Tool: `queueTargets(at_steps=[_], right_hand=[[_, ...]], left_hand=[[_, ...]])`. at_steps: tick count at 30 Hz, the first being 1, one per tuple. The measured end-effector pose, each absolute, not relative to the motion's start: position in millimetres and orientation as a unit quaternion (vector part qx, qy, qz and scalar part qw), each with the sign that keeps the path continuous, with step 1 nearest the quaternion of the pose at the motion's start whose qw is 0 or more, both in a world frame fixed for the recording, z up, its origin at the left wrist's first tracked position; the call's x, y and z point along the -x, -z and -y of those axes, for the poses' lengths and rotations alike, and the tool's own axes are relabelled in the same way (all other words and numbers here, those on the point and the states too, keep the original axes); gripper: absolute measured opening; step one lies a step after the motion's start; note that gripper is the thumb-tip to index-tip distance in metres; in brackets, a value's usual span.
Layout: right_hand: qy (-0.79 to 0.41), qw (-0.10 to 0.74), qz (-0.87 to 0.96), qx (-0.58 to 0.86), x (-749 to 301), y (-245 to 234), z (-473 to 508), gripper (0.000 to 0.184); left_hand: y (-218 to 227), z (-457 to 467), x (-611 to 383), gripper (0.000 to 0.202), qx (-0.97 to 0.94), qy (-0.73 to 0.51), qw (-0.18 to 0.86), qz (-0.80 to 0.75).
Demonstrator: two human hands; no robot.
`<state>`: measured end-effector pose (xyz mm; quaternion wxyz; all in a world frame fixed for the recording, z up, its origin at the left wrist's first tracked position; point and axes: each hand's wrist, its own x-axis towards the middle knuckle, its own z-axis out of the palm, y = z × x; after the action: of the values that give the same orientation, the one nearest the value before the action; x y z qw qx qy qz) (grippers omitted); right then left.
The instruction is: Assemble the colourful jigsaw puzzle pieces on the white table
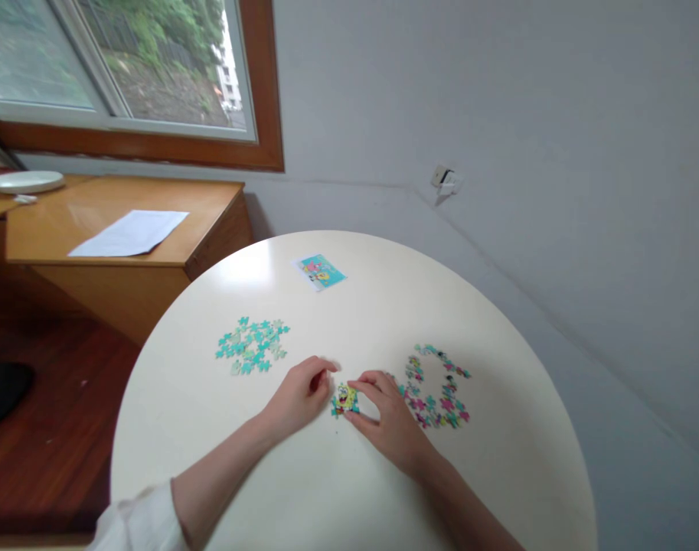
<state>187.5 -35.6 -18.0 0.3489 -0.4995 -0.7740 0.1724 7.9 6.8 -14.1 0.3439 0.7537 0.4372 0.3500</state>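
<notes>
A small joined section of jigsaw puzzle (pixel 345 398), showing a yellow cartoon face with teal edges, lies on the white round table (pixel 257 474). My right hand (pixel 387 421) has its index finger at the section's top edge and its thumb at the bottom right, gripping it between them. My left hand (pixel 303 392) rests just left of the section, fingers loosely curled with a gap to the thumb; nothing shows in it. Right of my right hand lie loose multicoloured puzzle pieces (pixel 448 404) in a rough ring, some partly hidden behind the fingers.
Teal and pale green puzzle pieces (pixel 262 337) are spread on the table's left side. Toward the far edge lies a reference picture card (pixel 322 272). A wooden desk (pixel 211 214) with a paper sheet (pixel 134 233) and a white plate (pixel 25 181) stands beyond, left.
</notes>
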Motion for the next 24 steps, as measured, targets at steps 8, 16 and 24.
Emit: queueTargets(at_steps=[8,16,24], right_hand=[[-0.150,0.337,0.791,0.488,-192.4,25.6,34.3,0.038],[-0.145,0.322,0.797,0.490,-195.9,23.2,36.0,0.039],[-0.134,0.326,0.796,0.493,-196.3,27.8,36.0,0.039]], left_hand=[[13.9,-3.6,-15.0,0.030,-0.761,-0.313,0.326,-0.465],[12.3,-3.4,-16.8,0.027,-0.759,-0.307,0.331,-0.469],[15.3,-5.1,-17.2,0.026,-0.753,-0.307,0.338,-0.475]])
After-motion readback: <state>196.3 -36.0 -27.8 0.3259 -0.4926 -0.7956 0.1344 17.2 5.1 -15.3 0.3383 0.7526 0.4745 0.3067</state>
